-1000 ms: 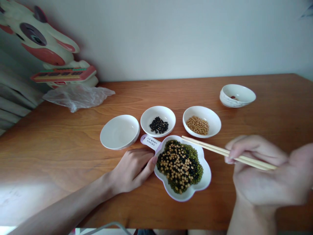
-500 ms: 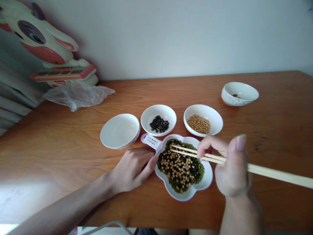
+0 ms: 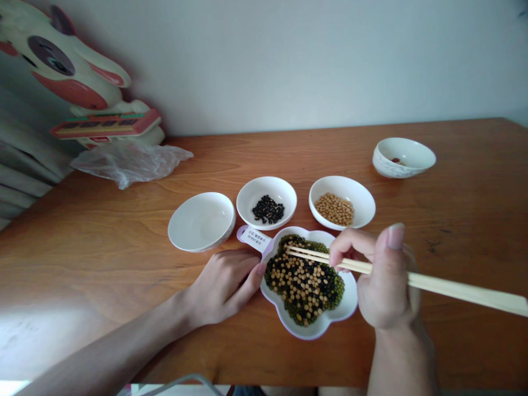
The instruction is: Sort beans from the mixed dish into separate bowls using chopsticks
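In my remote view, the white, flower-shaped, plastic-looking dish w/ lilac rim (image 3: pixel 350 301) stands on the brown wooden table (image 3: pixel 103 236), nr the front edge, approx. in the middle. It carries a mix of small beans (image 3: pixel 305 286): green, black & yellowish. Its short lilac handle (image 3: pixel 241 233), w/ white printed label (image 3: pixel 256 238), points to upper left.

My right hand (image 3: pixel 383 280) grips two pale wooden chopsticks (image 3: pixel 454 289) betw. thumb & bent fingers; their tips are slightly apart, over the far left part of the beans. Whether they hold a bean, I can't tell. My left hand (image 3: pixel 229 286) lies on the table, thumb touching the dish edge nr the handle; its fingers are partly hidden, so I can't tell if they pinch smth.

Just behind the dish I see a round white bowl of black beans (image 3: pixel 286 193) and, to its right, a round white bowl of yellowish beans (image 3: pixel 363 203). A plain round white bowl (image 3: pixel 202 220) is on the left, nr my left hand. At back right: a white bowl w/ relief pattern (image 3: pixel 414 154), smth small & reddish inside. At back left: a crumpled transparent plastic bag (image 3: pixel 132 162) before a white-and-pink cow toy (image 3: pixel 91 82).
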Motion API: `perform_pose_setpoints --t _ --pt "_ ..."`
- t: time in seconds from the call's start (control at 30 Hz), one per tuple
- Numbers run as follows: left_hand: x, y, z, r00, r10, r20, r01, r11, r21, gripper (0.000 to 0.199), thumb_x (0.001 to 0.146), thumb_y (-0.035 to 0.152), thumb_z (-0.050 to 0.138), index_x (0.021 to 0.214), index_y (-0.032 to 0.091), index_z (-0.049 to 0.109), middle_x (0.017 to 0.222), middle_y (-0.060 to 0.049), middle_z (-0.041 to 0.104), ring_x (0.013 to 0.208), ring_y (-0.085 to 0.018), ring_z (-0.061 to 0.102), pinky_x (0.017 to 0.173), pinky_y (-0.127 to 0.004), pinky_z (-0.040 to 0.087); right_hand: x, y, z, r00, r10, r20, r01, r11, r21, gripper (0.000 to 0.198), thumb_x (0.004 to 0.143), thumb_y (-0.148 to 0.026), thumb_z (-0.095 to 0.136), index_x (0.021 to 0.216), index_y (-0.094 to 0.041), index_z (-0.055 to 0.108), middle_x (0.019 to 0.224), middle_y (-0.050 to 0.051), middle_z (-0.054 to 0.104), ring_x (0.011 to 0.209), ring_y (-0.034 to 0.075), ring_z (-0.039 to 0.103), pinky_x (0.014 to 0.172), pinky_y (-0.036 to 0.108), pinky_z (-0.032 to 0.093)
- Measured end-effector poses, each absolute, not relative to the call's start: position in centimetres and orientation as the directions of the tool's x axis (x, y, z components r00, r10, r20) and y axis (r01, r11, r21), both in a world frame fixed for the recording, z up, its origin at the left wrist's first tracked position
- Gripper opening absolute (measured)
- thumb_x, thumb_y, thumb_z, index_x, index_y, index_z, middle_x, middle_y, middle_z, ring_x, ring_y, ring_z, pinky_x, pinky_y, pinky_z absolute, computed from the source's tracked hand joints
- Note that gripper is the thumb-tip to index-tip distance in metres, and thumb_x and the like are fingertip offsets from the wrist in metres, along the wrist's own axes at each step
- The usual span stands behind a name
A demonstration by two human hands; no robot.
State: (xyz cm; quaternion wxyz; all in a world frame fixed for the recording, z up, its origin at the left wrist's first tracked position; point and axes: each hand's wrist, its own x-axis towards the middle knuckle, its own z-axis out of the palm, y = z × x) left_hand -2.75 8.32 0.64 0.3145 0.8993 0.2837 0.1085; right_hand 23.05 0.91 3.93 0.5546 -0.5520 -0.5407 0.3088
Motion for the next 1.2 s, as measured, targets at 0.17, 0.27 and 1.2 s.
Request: perform_pose_setpoints --t 0.17,0.27,1.2 --pt "-2.72 8.34 0.58 0.820 0.573 0.021 0.434 -0.644 0.630 0.033 0.111 0.029 0.033 0.081 0.021 0.046 0.078 -0.001 0.058 0.070 -0.016 0.049 0.072 -0.032 0.038 23.14 0.78 4.08 0.237 0.934 0.269 0.223 0.217 -0.950 0.079 0.107 -0.069 0.020 0.061 -0.020 0.062 0.054 0.001 0.055 0.053 0.013 0.053 0.054 0.032 0.034" --pt "-2.67 8.41 0.57 0.819 0.574 0.023 0.435 -0.645 0.628 0.033 0.111 0.029 0.033 0.081 0.021 0.045 0.078 -0.001 0.057 0.069 -0.016 0.049 0.072 -0.032 0.038 23.47 0.67 3.98 0.221 0.946 0.237 0.202 0.193 -0.960 0.078 0.106 -0.071 0.020 0.063 -0.021 0.062 0.055 0.002 0.054 0.055 0.015 0.052 0.055 0.033 0.034" --pt "-2.90 8.20 0.51 0.817 0.577 -0.005 0.446 -0.625 0.640 0.033 0.111 0.030 0.033 0.082 0.021 0.046 0.078 -0.002 0.059 0.071 -0.016 0.051 0.073 -0.033 0.039 23.36 0.90 3.76 0.209 0.953 0.221 0.213 0.177 -0.961 0.079 0.106 -0.070 0.018 0.062 -0.021 0.060 0.057 0.003 0.057 0.055 0.016 0.054 0.054 0.033 0.035"
